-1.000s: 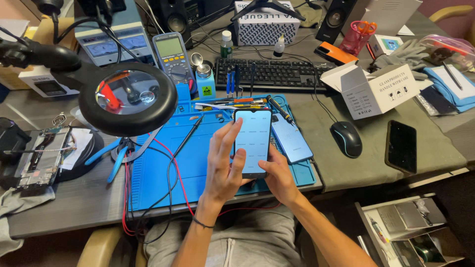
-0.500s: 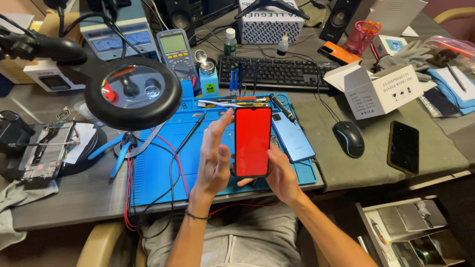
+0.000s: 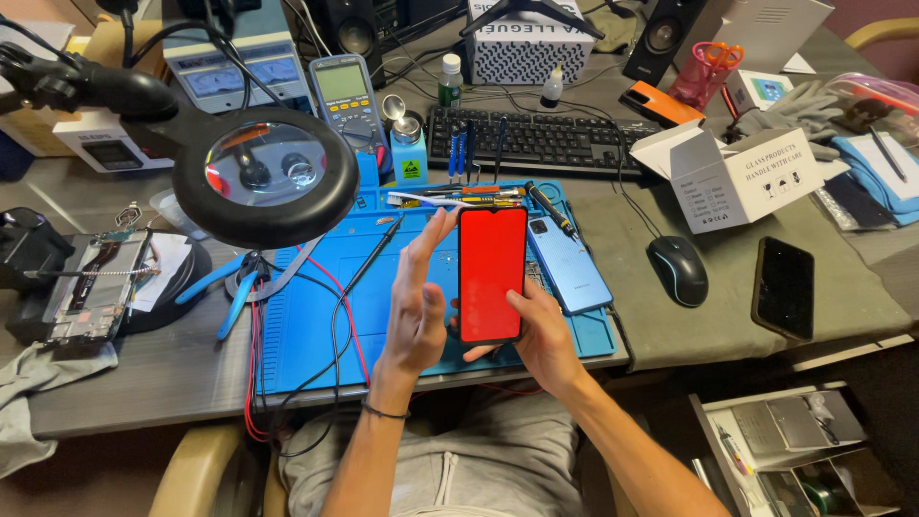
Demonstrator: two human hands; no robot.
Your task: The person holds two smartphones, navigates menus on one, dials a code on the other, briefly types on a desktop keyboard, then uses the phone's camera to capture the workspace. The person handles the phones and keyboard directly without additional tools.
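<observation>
My right hand (image 3: 541, 335) holds a smartphone (image 3: 491, 273) upright from below and behind, its screen glowing solid red. My left hand (image 3: 416, 306) is beside the phone's left edge, palm facing it, fingers straight and apart, holding nothing. Both hands hover over a blue repair mat (image 3: 316, 316) on the desk. A second phone with a light blue back (image 3: 570, 263) lies face down on the mat just right of the held one.
A round black magnifier lamp (image 3: 266, 172) hangs over the mat's left. Red and black probe leads (image 3: 330, 287) cross the mat. Tweezers and screwdrivers (image 3: 469, 196) lie along its far edge. A keyboard (image 3: 536, 139), mouse (image 3: 678, 268), black phone (image 3: 783, 285) and white box (image 3: 728, 177) sit right; a multimeter (image 3: 345, 91) behind.
The phone's screen went from white to solid red. My left hand drew back from touching the screen and now stays open beside the phone's left edge.
</observation>
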